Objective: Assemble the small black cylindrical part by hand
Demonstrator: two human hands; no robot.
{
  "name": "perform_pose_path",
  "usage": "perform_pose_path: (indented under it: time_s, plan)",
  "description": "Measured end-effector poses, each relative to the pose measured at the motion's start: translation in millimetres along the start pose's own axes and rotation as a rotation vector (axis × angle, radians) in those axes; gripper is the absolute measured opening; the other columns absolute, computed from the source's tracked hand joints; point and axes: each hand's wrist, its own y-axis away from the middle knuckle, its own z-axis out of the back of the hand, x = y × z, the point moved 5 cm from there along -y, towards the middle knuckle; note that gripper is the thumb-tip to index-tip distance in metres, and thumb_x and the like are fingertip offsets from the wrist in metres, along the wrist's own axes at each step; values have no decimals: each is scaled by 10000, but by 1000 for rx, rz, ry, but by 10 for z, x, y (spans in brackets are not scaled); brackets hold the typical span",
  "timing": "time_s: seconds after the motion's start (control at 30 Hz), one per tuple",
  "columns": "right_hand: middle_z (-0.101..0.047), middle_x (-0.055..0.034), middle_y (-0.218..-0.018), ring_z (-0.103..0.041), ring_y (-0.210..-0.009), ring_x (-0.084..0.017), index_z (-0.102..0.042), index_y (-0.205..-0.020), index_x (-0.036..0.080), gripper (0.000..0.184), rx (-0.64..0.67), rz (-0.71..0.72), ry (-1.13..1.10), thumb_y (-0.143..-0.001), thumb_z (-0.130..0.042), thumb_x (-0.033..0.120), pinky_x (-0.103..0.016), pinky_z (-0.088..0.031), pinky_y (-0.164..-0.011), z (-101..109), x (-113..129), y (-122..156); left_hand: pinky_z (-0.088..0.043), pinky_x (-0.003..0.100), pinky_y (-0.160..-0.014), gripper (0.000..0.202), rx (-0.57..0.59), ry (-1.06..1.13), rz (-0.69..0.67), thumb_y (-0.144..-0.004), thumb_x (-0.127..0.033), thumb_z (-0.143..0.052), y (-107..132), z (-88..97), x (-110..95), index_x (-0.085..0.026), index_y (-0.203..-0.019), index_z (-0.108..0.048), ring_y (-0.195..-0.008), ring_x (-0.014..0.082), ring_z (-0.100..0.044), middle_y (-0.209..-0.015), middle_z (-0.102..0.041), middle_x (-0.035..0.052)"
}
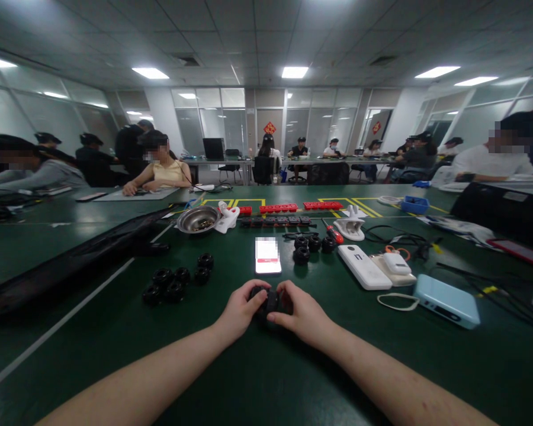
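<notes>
A small black part [272,300], perhaps made of wheel pieces, is between my two hands just above the green table [266,378]. My left hand [245,305] grips it from the left, thumb across its front and fingers behind. From the right, my right hand [302,312] closes on its edge with thumb and forefinger in a curve; the other fingers are mostly hidden. Fine detail of the part is too dark to make out. Beyond the hands lies a phone [267,266] with a lit screen. Black wheels stand in groups to the left [175,290] and right [301,255].
Behind the phone are a black strip of parts [278,222], red trays [278,208], a metal bowl [199,219] and a red screwdriver [335,234]. Power banks [446,300] and cables lie right. A long black bag [66,266] lies left. Several people sit around.
</notes>
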Motion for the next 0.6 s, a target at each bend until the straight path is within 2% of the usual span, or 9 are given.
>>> perform_pose_path:
  time_s: [0.1, 0.17, 0.27, 0.33, 0.4, 0.5, 0.6]
  plan:
    - [-564, 2, -755, -500, -646, -126, -528, -867, 186, 230, 33, 22, -2, -815, -544, 409, -213, -332, -546, -12, 2, 1, -436, 306, -717, 383, 1, -1, -8, -740, -489, -539, 9, -8, -35, -166, -945, -553, -820, 195, -543, -875, -566, 36]
    - [-566, 4, -720, -498, -634, -118, -537, -769, 177, 240, 52, 38, -5, -865, -469, 386, -214, -333, -554, -21, 0, -9, -443, 312, -718, 393, 9, -4, -6, -737, -496, -539, 13, -17, -44, -170, -956, -549, -836, 203, -548, -893, -566, 39]
    - [-568, 8, -749, -498, -641, -119, -529, -835, 180, 202, 37, 33, -5, -788, -593, 365, -208, -332, -547, -22, -19, -22, -435, 321, -746, 387, 11, -23, -12, -741, -485, -543, 8, -17, -35, -172, -969, -557, -856, 209, -547, -904, -573, 42]
    - [-567, 5, -795, -501, -661, -126, -503, -928, 188, 347, 14, 24, -1, -698, -688, 371, -206, -331, -544, -16, -33, -22, -429, 317, -756, 373, 11, -32, -22, -749, -475, -540, 2, -15, -22, -174, -968, -565, -857, 207, -549, -902, -581, 41]
    - [-565, 6, -798, -501, -659, -127, -492, -953, 195, 355, 7, 21, 2, -717, -665, 398, -208, -329, -542, -16, -37, -15, -432, 307, -740, 363, 13, -35, -33, -754, -471, -537, 0, -16, -9, -177, -964, -571, -840, 201, -553, -891, -587, 37]
    - [-559, 11, -720, -490, -619, -114, -526, -824, 186, 213, 30, 25, 8, -836, -514, 398, -210, -322, -536, -31, -23, -5, -436, 296, -711, 365, -1, -36, -47, -750, -476, -539, 4, -14, 4, -181, -962, -568, -822, 197, -550, -878, -583, 34]
    - [-556, 12, -715, -486, -618, -113, -520, -800, 178, 199, 21, 13, 18, -785, -593, 363, -207, -318, -535, -30, -4, 0, -439, 300, -707, 375, -15, -35, -48, -752, -487, -529, 6, -12, 13, -177, -960, -563, -823, 202, -549, -877, -580, 39]
